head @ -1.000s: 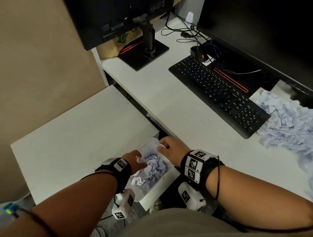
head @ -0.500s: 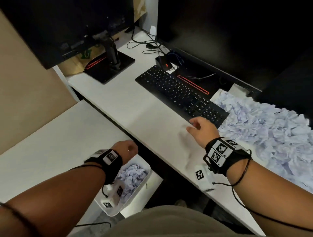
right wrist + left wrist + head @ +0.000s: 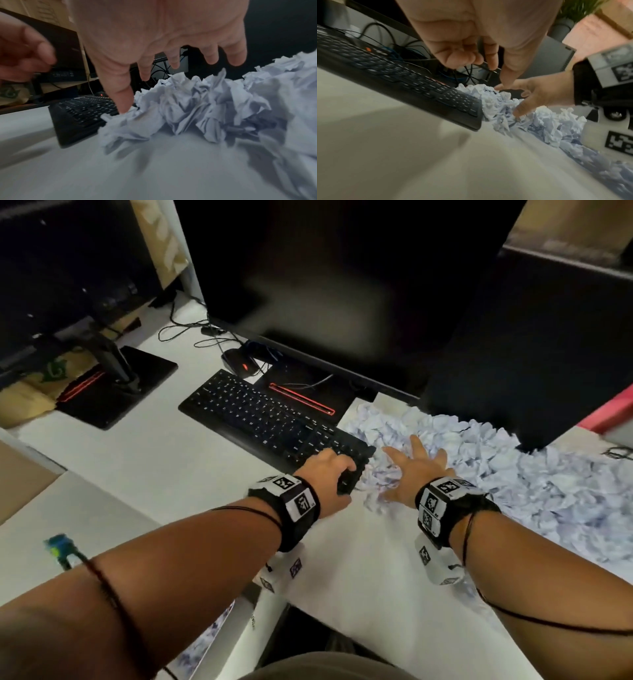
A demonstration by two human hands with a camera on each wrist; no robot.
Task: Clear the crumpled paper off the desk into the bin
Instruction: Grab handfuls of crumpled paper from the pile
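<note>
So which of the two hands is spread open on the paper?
The right hand: its fingers are splayed over the crumpled paper beside the keyboard. The left hand has curled fingers, above the keyboard's corner.

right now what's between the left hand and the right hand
The keyboard's near-right corner and the near edge of the crumpled paper pile, as the head view shows. The left hand hovers over that corner; the right hand spreads on the paper.

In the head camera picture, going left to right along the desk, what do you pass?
Monitor stand base → keyboard → left hand → right hand → heap of crumpled paper.
</note>
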